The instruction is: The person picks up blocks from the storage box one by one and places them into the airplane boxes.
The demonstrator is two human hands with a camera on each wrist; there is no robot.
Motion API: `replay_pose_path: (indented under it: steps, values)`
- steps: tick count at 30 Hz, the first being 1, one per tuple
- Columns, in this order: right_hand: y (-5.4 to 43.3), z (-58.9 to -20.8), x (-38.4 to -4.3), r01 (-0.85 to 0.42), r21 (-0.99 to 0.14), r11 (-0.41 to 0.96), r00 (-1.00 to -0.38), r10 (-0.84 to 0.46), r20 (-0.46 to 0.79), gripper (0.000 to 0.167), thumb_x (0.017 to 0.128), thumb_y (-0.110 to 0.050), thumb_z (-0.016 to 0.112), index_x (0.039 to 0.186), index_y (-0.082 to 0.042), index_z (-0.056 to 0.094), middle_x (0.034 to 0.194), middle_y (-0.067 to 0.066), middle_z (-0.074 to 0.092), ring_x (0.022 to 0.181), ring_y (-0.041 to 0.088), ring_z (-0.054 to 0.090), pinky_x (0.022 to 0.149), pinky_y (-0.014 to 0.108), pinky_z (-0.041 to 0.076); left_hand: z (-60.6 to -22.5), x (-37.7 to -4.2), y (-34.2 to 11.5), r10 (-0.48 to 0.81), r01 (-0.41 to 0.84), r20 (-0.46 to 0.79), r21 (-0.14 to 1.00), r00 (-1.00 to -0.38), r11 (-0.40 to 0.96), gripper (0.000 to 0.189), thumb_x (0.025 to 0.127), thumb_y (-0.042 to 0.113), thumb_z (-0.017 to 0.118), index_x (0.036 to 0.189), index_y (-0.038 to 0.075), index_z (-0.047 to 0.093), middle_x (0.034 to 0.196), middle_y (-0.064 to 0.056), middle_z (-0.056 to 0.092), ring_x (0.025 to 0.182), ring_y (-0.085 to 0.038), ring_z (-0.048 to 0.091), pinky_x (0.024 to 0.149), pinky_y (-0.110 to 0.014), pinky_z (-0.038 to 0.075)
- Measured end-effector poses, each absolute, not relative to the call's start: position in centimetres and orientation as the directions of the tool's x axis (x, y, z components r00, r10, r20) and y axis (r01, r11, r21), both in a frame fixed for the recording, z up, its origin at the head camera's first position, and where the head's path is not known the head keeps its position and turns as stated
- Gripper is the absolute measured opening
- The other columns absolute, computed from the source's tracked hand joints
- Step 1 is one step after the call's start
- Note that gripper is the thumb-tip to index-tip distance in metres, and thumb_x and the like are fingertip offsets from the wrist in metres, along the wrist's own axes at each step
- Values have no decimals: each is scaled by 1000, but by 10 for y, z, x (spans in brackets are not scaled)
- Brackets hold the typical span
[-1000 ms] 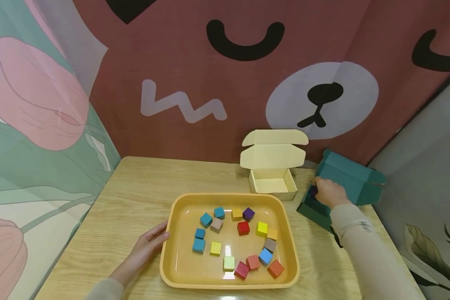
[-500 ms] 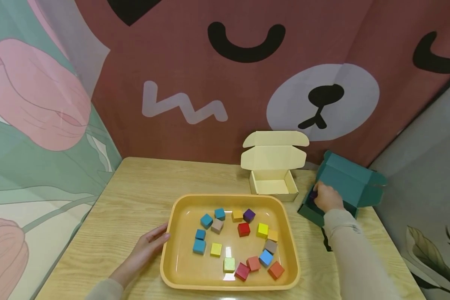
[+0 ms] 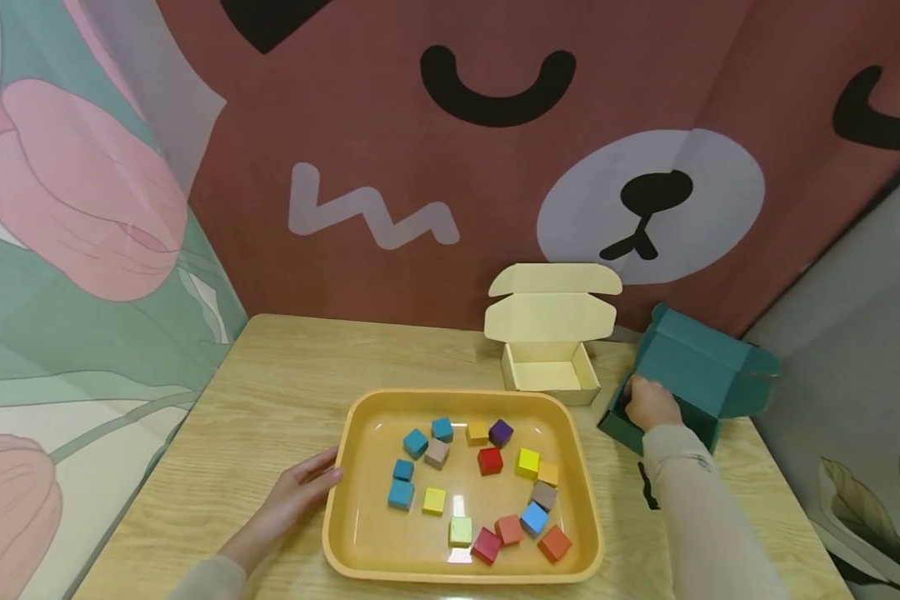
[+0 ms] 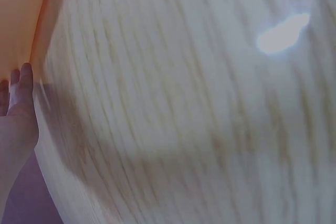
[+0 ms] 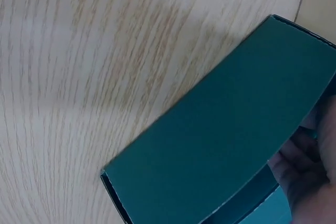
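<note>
My left hand (image 3: pixel 296 492) touches the left wall of the yellow tray (image 3: pixel 461 575) with fairly straight fingers; the left wrist view shows those fingertips (image 4: pixel 26 72) against the tray's side. Inside the tray lie several coloured cubes, among them a red cube (image 3: pixel 490 461), a purple cube (image 3: pixel 500 432) and a lime cube (image 3: pixel 461 532). My right hand (image 3: pixel 652 404) reaches down into the open green box (image 3: pixel 693 358) at the right. Its fingers are bent inside the box in the right wrist view, and the box wall (image 5: pixel 210 129) hides whatever lies at the fingertips.
A cream box (image 3: pixel 551 367) with its lid up stands behind the tray, left of the green box. A black strap (image 3: pixel 648 486) hangs by the right sleeve. Printed cloth (image 3: pixel 375 283) rises behind the wooden table (image 3: pixel 270 375).
My right hand has sunk lower into the green box; a dark purple cube visible at its fingers earlier is out of sight now. The left hand keeps its place at the tray.
</note>
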State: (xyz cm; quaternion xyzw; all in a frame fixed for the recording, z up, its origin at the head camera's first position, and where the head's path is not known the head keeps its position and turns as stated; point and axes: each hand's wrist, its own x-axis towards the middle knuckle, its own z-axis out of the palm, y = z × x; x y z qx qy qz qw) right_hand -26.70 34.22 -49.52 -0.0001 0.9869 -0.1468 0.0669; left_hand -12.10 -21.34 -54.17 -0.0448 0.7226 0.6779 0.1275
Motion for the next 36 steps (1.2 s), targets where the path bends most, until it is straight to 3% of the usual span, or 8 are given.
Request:
replay_pose_path:
  steps: [5,11,23,31,36]
  values:
    - [342,-489,-263,28,-288,957,-985,-23,-173,11,86,3,60,97,3,62,96,27,63,86,45,61,68,54,51,-544,-120,-215,108,-242,-251,966,-962,88,57,98,20,63,146,-3,43,150,-23,42,134,-38,44,101,-33,48]
    - [345,-477,-254,38,-255,966,-972,-24,-233,24,94,-7,55,112,7,64,106,30,64,90,44,62,70,55,52,-546,-117,-213,105,-234,-243,968,-964,89,56,99,20,61,146,-5,42,149,-24,43,133,-37,46,99,-29,49]
    - [339,-454,-243,-87,-149,985,-960,-123,-251,25,98,-12,58,113,6,66,105,26,66,91,44,64,72,56,54,-538,-114,-211,108,-184,-205,967,-973,176,55,101,22,58,145,-6,42,149,-26,41,130,-40,49,102,-37,47]
    - [333,-442,-227,-232,-120,965,-957,-249,-152,8,96,-10,63,92,-4,67,79,5,62,68,21,56,60,41,48,-536,-115,-210,86,-205,-226,958,-970,203,55,101,25,58,147,-2,42,150,-22,41,135,-39,43,108,-42,41]
    - [325,-435,-214,-321,-49,946,-945,-323,-54,12,94,-9,66,82,-9,63,70,0,56,60,18,54,54,38,48,-537,-115,-210,92,-195,-218,959,-972,207,56,101,26,58,147,-2,43,150,-21,42,137,-39,40,111,-47,36]
